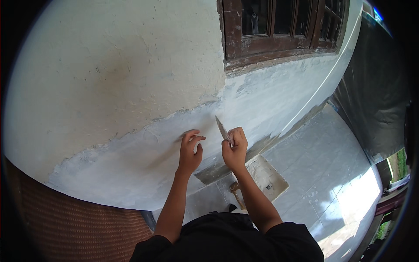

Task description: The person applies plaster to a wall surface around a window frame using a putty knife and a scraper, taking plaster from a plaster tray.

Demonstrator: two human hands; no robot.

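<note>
My right hand (pixel 235 147) is closed round a putty knife (pixel 221 128), its blade seen nearly edge-on, pointing up toward the wall and smeared with pale filler. Whether the blade touches the wall I cannot tell. My left hand (pixel 190 150) holds nothing; its fingers are apart and slightly curled, close to the wall's white lower band. That band of the wall (pixel 131 161) is coated in white filler, with a ragged edge against the older cream paint (pixel 131 65) above. Below my right forearm sits a pale rectangular tray (pixel 279 187) with white paste in it.
A brown wooden window (pixel 275 43) is set in the wall at upper right. On the grey tiled floor (pixel 305 170), a hammer-like tool (pixel 236 194) lies beside the tray. A dark sheet (pixel 375 87) hangs at right; brown woven matting (pixel 78 227) is at lower left.
</note>
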